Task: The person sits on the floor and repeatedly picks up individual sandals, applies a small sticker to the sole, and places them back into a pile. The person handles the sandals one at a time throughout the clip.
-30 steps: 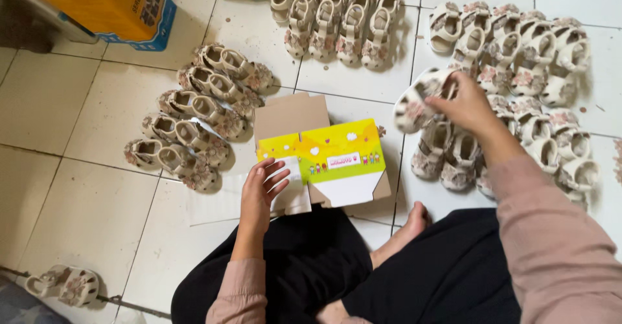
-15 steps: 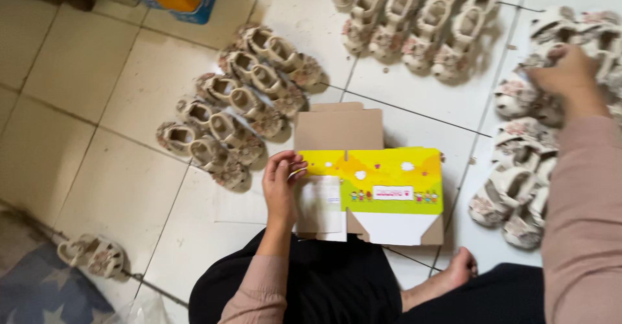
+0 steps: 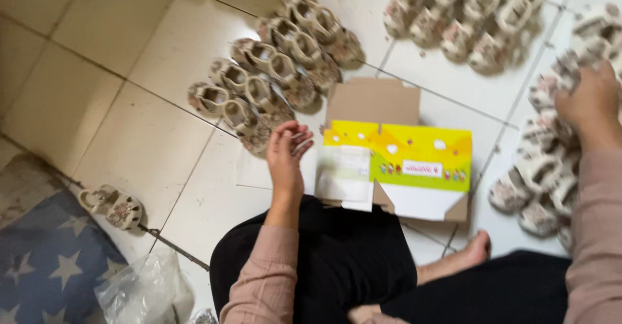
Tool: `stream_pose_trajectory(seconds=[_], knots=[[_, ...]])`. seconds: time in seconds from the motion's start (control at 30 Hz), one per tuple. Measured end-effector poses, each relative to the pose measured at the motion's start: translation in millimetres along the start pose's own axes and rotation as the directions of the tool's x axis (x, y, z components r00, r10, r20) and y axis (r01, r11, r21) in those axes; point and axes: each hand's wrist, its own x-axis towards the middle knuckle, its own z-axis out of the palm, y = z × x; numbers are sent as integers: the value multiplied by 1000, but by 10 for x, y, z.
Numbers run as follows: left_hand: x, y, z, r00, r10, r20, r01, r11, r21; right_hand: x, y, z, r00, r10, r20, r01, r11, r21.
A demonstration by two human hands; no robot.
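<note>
The person sits cross-legged on a pale tiled floor [image 3: 129, 142], black trousers and pink sleeves in view. In front of the knees lies an open cardboard box [image 3: 395, 162], yellow and green on its printed side with a plain brown flap standing at the back. The left hand [image 3: 287, 155] rests just beside the box's left end, fingers loosely curled and apart, clamped on nothing; whether the fingertips touch the cardboard is hard to tell.

The right hand [image 3: 589, 104] reaches out to the right, well apart from the box, and lies on top of a cluster of small beige sandals [image 3: 538, 188] there. Its fingers are bent over one sandal, but (the picture is blurred at that edge) I cannot tell whether they are closed on it.

More sandals stand in rows on the floor: one group [image 3: 272, 78] left of the box, another [image 3: 466, 13] beyond it. A single pair [image 3: 111, 206] lies by a blue rug with stars [image 3: 52, 259], near a crumpled clear plastic bag [image 3: 146, 291].
</note>
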Motion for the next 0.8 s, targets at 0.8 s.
stream_pose_trajectory(seconds=[0.8], knots=[[99,1341,-3311,726,434,-533,591,3,807,-2256,-308,-1410,666,-35,745,-476,749,461]])
